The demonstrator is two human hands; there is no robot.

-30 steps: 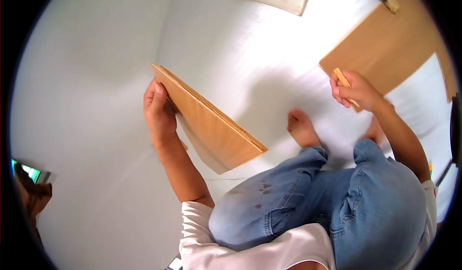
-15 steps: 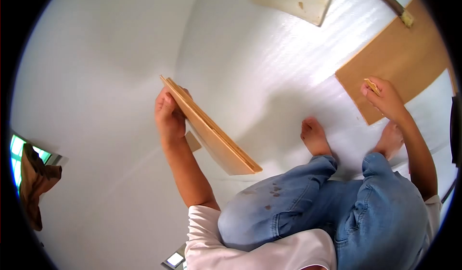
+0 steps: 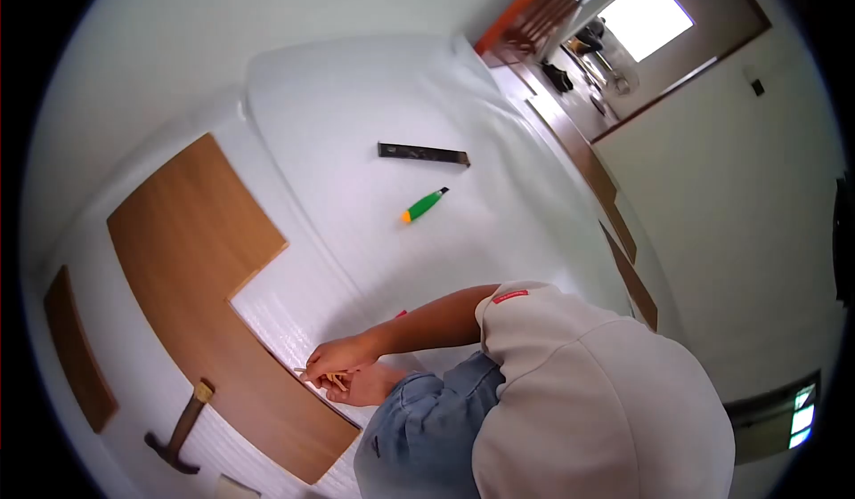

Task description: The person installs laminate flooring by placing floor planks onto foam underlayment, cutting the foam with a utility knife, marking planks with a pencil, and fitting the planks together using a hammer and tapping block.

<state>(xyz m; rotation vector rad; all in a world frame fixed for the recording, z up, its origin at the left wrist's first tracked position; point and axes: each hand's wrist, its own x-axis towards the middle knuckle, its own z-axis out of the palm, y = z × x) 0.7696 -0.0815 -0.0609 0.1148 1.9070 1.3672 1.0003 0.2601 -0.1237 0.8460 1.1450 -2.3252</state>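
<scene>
My right hand (image 3: 340,358) is closed on thin wood slivers (image 3: 335,378), whose pale ends stick out below the fingers. It is low beside my bare foot (image 3: 370,385), by the edge of wood-coloured floor planks (image 3: 200,223) on the white foam sheet (image 3: 312,299). On the far side of these planks lies a hammer (image 3: 183,428) with a wooden handle. Farther out on the sheet are a green utility knife (image 3: 423,205) and a dark flat bar (image 3: 423,154). My left hand and the board it held are outside the view.
A separate short plank (image 3: 80,348) lies at the far left. Long planks (image 3: 623,267) run along the wall at right. At the top, a doorway shows dark shoes (image 3: 558,77) and a bright window (image 3: 646,16). A pale block (image 3: 236,487) is cut off at the bottom edge.
My view has swung to the right, bringing the knife, flat bar and doorway in. My left hand and its board have left the view. The right hand still holds the slivers, near my foot.
</scene>
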